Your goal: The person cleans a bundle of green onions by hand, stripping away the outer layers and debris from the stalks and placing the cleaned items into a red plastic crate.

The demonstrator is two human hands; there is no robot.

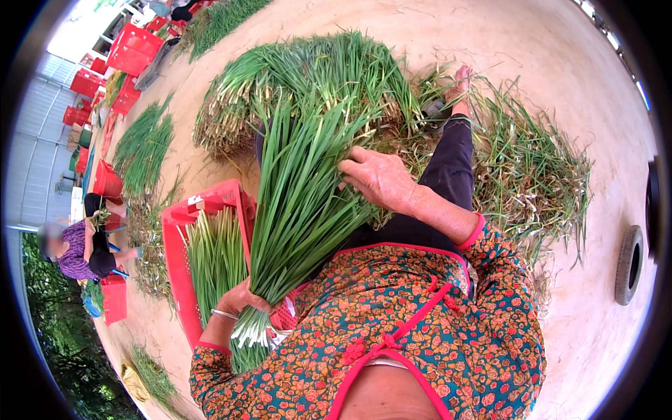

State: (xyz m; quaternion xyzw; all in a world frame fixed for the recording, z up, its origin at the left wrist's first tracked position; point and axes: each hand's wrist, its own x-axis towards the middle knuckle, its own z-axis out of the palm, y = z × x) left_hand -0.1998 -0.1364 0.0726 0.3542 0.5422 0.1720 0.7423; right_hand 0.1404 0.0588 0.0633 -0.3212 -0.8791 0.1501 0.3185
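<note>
A big bunch of garlic chives (297,210) lies slanting across my lap, leaves up and pale cut ends down. My left hand (245,297) is wrapped round it just above the white ends. At the right edge of the leaves, my right hand (381,178) has its fingers bent and pinched on some of the green blades; the fingertips are partly hidden. Beside my left arm stands a red plastic crate (171,255), with more chives (215,259) laid lengthwise inside.
Ahead on the floor spreads a large heap of chives (329,70). Loose trimmings (532,175) surround my outstretched leg. A tyre (629,264) stands at the far right. On the left, another person (77,248) sits near a chive pile (143,147) and stacked red crates (135,49).
</note>
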